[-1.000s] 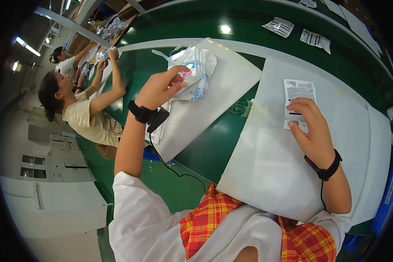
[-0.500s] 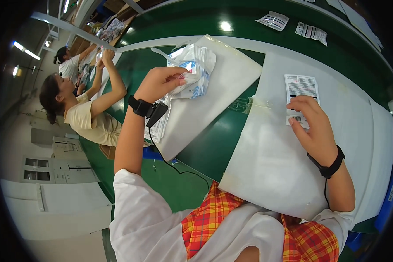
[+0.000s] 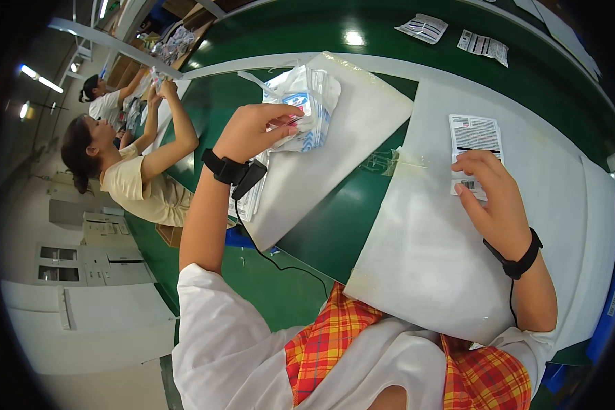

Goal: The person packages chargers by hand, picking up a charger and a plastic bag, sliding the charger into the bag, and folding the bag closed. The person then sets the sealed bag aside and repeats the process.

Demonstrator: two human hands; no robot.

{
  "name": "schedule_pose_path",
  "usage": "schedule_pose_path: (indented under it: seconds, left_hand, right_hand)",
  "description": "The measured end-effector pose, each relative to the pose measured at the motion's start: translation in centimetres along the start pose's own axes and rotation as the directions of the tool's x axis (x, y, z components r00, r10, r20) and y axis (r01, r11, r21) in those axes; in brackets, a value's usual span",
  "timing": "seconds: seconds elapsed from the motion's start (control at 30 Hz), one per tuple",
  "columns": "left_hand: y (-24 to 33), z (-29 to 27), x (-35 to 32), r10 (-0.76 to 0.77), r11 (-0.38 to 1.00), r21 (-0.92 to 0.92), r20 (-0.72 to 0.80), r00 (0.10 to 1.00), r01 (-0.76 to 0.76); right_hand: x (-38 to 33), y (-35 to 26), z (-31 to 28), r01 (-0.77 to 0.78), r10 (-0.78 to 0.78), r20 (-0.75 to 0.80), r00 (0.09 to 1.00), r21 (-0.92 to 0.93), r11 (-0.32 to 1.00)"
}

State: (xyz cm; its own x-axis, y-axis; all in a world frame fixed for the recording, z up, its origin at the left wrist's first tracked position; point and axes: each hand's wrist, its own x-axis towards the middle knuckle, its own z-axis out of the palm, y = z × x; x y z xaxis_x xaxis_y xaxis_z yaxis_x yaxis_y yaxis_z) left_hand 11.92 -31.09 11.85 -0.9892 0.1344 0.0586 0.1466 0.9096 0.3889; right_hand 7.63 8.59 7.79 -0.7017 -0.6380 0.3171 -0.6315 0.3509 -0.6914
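My left hand (image 3: 258, 130) is at a heap of white and blue plastic packets (image 3: 321, 102) on the left white sheet. Its thumb and fingers pinch the edge of a packet with a blue and pink print. More flat white packets (image 3: 254, 198) lie stacked beneath my left wrist, partly hidden by it. On the right, a flat white packet (image 3: 476, 132) with black and red print lies on the larger sheet. My right hand (image 3: 490, 195) rests over its lower end, thumb and fingers apart and curved, covering part of a barcode.
Two silver printed pouches (image 3: 422, 29) lie on the green belt (image 3: 307, 34) beyond a pale rail. White sheets (image 3: 417, 246) cover the green table. At the left, a person in a yellow top (image 3: 133, 171) handles a small item; another person works farther back.
The two silver pouches on the belt have shifted slightly left. My left hand stays at the packet heap, and my right hand stays over the printed packet with little change.
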Motion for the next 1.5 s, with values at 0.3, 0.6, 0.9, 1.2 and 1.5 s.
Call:
schedule_pose_path:
  seconds: [0.3, 0.6, 0.9, 1.2, 1.5]
  left_hand:
    - [0.6, 0.1, -0.2, 0.014, 1.0, 0.015, 0.007, 1.0, -0.014]
    - [1.3, 0.8, -0.7, 0.131, 0.965, 0.234, -0.048, 0.99, -0.116]
    - [1.5, 2.4, -1.3, 0.324, 0.77, 0.59, -0.031, 0.945, -0.245]
    - [0.3, 2.1, -1.5, 0.428, 0.79, 0.512, -0.064, 0.902, -0.338]
    - [-2.6, 0.9, -1.1, 0.34, 0.935, 0.165, -0.171, 0.925, -0.313]
  right_hand:
    - [0.0, 0.2, 0.0, 0.007, -0.007, 0.001, 1.0, -0.008, 1.0]
    - [0.1, -0.1, 0.0, -0.003, 0.003, 0.027, 1.0, -0.003, 1.0]
    - [2.0, -2.1, 0.9, 0.047, -0.05, 0.081, 0.995, 0.04, 0.998]
    - [6.3, -4.4, 5.1, 0.119, -0.152, 0.208, 0.966, 0.163, 0.979]
    - [9.7, -5.6, 9.0, 0.073, -0.143, 0.263, 0.954, 0.259, 0.963]
